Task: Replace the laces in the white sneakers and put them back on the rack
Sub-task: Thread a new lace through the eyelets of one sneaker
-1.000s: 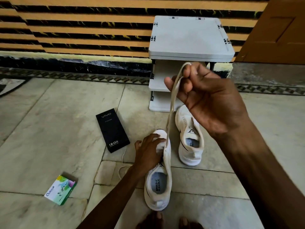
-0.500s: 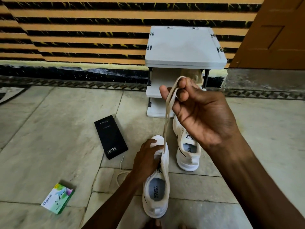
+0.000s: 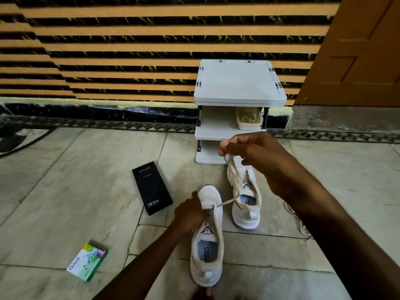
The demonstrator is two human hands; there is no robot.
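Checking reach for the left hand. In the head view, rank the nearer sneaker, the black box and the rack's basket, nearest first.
1. nearer sneaker: the left hand grips its front.
2. black box: on the floor, to the hand's left.
3. basket: back on the rack, to the right.

Black box [image 3: 152,190], on floor: "vivo" at far end, "120W" at near end; smaller print unreadable.
Green-and-white carton [image 3: 87,262], on floor: "Odonil".
Near sneaker [image 3: 206,267]: insole [image 3: 207,253] printed "SPEED FLEXIBLE"; tongue [image 3: 207,231] badge "SPEED" with an "S".
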